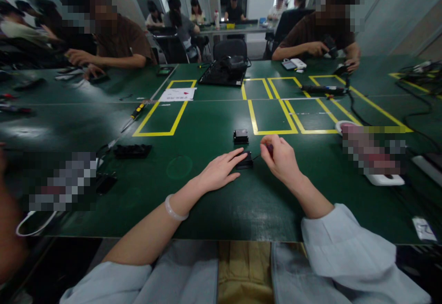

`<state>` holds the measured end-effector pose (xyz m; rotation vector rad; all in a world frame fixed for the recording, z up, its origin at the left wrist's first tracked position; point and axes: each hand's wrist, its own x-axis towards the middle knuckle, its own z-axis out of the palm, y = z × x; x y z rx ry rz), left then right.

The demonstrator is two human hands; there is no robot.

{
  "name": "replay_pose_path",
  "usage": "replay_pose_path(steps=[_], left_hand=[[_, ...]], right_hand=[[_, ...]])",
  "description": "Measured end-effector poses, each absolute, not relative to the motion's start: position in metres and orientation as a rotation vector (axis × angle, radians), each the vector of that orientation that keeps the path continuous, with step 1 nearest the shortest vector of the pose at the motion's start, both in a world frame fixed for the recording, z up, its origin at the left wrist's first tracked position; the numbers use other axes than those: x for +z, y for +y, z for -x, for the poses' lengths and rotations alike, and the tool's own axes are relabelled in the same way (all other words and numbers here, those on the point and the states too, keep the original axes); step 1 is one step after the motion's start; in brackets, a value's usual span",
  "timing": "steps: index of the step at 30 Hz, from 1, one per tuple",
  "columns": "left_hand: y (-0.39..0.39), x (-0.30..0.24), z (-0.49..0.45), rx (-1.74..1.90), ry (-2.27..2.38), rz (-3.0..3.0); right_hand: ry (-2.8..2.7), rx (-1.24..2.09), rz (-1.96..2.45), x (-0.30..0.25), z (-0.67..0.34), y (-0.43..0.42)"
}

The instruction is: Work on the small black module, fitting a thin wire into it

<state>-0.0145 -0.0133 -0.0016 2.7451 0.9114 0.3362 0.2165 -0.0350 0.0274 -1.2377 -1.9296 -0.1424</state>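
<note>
My left hand (221, 171) lies flat on the green table (214, 202) with fingers stretched out, its fingertips touching a small black block (246, 160). My right hand (281, 157) is curled closed just right of that block, pinching a thin dark tool (269, 149) whose tip points at the block. A second small black part (241, 136) sits a little farther back, apart from both hands. A pale bangle (173, 209) rings my left wrist.
Yellow tape rectangles (272, 117) mark the table beyond the parts. A screwdriver (133, 116) and a black tray (133, 151) lie at left, a black case (224, 71) at the back, cables at right. Other people sit across and on the left.
</note>
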Motion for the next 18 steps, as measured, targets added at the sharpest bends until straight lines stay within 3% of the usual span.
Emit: replay_pose_path(steps=[18], left_hand=[[-0.0132, -0.0019, 0.0143, 0.353, 0.907, -2.741]], right_hand=[[-1.953, -0.124, 1.250, 0.0275, -0.2183, -0.0352]])
